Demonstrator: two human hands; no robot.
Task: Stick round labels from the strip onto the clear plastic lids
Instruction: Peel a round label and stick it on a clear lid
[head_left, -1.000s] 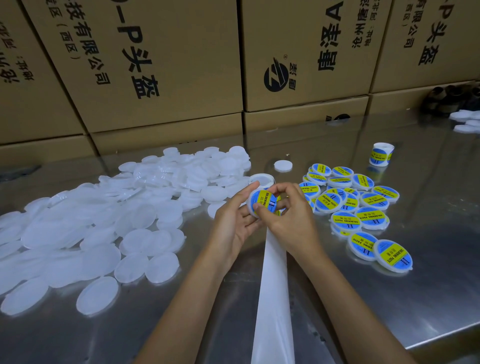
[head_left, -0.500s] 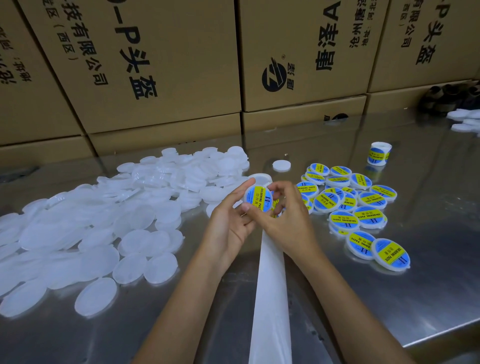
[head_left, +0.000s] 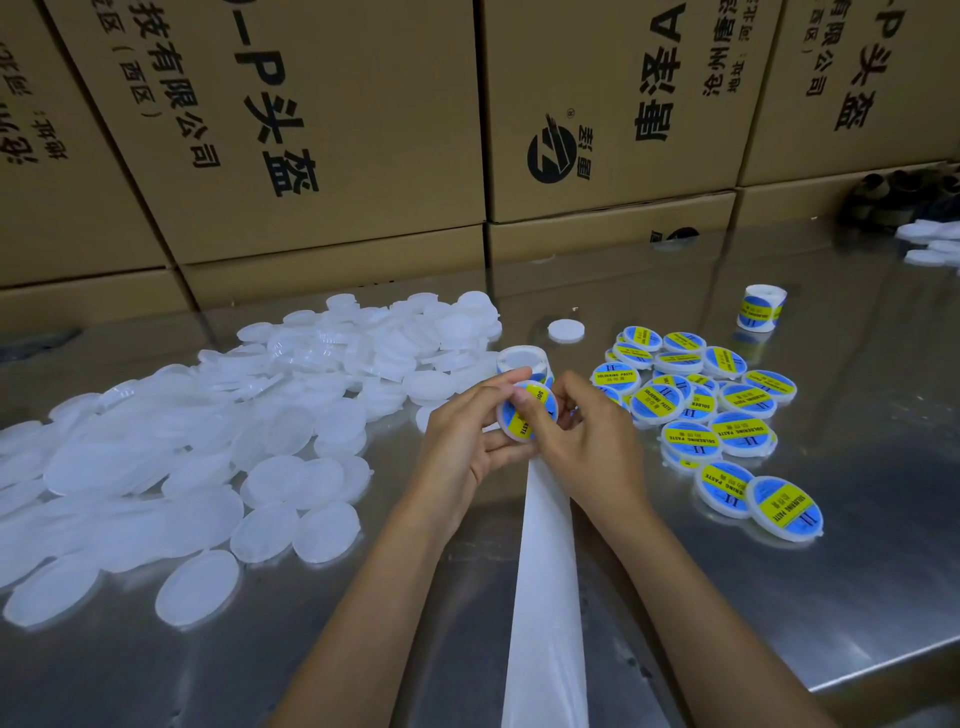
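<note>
A clear plastic lid (head_left: 540, 410) bearing a blue and yellow round label is held above the steel table (head_left: 779, 597). My left hand (head_left: 467, 441) grips its left rim with thumb and fingers. My right hand (head_left: 587, 441) holds its right side, the thumb pressing on the label face. A white backing strip (head_left: 545, 571) runs from under my hands toward me. A label roll (head_left: 522, 360) sits just behind my hands. Unlabelled clear lids (head_left: 208, 441) lie heaped at the left. Labelled lids (head_left: 701, 405) lie at the right.
Stacked cardboard boxes (head_left: 322, 156) wall off the back of the table. A second label roll (head_left: 761, 306) stands at the back right, and a single white disc (head_left: 565, 330) lies near it. More white lids (head_left: 930, 241) sit at the far right edge.
The lid has been turned in my hands, so the yellow band now runs nearly upright. My right thumb has slid onto the label face.
</note>
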